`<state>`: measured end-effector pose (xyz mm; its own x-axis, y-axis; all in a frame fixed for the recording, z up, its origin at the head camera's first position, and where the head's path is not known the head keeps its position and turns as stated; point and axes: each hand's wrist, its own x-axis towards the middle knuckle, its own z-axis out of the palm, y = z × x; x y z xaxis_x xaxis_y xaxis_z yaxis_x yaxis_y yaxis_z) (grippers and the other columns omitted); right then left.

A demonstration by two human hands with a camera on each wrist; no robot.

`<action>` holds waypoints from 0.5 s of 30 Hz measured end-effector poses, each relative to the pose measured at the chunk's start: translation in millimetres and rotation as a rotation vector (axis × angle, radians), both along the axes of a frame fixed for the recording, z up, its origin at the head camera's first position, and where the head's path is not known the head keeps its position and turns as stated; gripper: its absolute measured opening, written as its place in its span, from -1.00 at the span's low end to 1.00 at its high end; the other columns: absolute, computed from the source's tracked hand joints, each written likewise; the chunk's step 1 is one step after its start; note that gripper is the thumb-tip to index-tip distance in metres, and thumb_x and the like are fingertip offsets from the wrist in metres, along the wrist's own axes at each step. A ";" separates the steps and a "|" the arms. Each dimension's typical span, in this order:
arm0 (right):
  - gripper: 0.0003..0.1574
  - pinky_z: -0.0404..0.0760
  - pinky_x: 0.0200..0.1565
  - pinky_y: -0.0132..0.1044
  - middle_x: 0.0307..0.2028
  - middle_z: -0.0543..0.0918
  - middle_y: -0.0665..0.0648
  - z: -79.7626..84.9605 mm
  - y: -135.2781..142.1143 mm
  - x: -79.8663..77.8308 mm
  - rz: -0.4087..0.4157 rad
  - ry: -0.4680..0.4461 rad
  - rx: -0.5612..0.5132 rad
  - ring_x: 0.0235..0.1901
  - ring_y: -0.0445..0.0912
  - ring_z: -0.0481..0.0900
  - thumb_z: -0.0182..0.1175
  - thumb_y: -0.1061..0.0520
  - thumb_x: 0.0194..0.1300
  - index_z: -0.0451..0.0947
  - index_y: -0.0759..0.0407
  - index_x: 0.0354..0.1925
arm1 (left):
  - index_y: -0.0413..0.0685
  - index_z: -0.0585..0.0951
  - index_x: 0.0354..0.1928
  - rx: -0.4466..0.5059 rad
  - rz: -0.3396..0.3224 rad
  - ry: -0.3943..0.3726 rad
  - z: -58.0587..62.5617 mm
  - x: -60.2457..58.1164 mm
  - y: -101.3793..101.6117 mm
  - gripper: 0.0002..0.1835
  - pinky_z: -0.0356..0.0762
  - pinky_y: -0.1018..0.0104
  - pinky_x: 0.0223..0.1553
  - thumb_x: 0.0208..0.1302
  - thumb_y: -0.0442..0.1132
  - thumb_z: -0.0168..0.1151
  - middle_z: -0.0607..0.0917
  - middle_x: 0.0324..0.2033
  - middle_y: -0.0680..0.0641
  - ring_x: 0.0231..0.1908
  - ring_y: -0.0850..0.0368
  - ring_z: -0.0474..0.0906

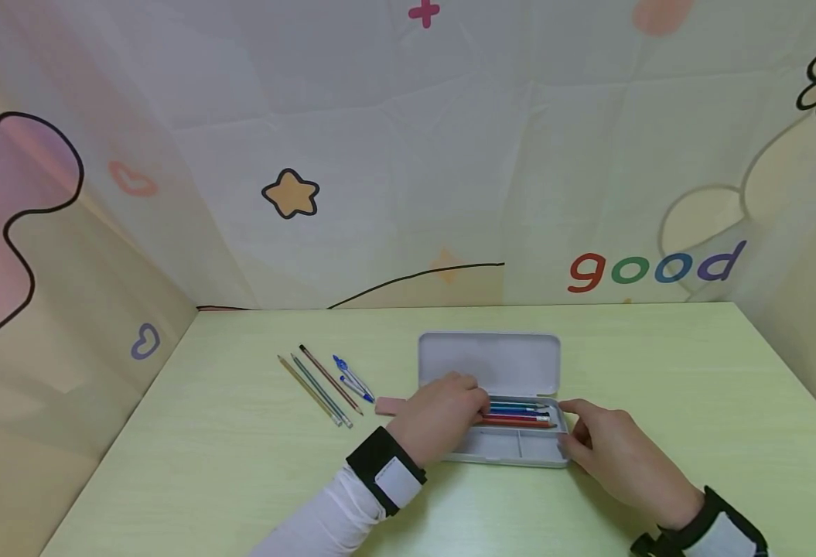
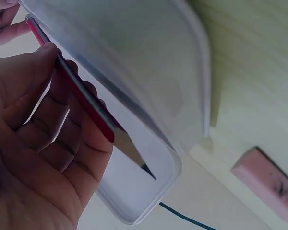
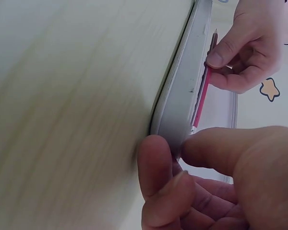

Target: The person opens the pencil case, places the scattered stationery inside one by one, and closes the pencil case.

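A white pencil case [image 1: 498, 447] lies on the table with its lid [image 1: 489, 362] folded back and several pencils [image 1: 519, 405] in its rear compartment. My left hand [image 1: 442, 414] is over the case's left part and pinches a red pencil with dark stripes [image 2: 79, 88] between thumb and fingers; its sharpened tip points left in the head view. The right hand [image 1: 612, 449] holds the case's right end, a finger and the thumb at its corner [image 3: 170, 139]. My left hand hides part of the compartments in the head view.
A pink eraser [image 1: 388, 405] lies just left of the case. Farther left are several loose pencils [image 1: 320, 391] and blue-tipped pens [image 1: 353, 379]. A printed cloth [image 1: 380, 155] stands behind the table [image 1: 206, 464].
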<state>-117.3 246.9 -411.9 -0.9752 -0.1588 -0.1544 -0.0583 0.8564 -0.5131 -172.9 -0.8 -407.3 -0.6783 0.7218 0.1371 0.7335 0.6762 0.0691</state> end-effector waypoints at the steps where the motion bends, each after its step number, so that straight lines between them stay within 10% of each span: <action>1: -0.33 0.52 -0.45 -0.37 -0.45 0.54 0.00 0.0 -0.1 -0.1 -0.001 -0.001 0.000 -0.47 -0.14 0.45 0.32 0.11 0.30 0.40 0.35 0.28 | 0.14 0.73 -0.20 0.001 0.000 -0.003 -0.5 0.1 0.5 -0.92 0.46 0.44 -0.15 0.34 -0.20 0.29 0.62 -0.30 0.18 -0.26 0.25 0.46; 15: -0.34 0.52 -0.45 -0.37 -0.45 0.55 0.00 0.2 -0.1 1.1 0.007 0.010 -0.004 -0.47 -0.14 0.45 0.32 0.12 0.30 0.41 0.36 0.27 | 0.15 0.73 -0.21 -0.008 -0.021 -0.006 -5.5 -2.1 3.4 -0.93 0.48 0.47 -0.21 0.34 -0.15 0.30 0.59 -0.34 0.18 -0.30 0.27 0.47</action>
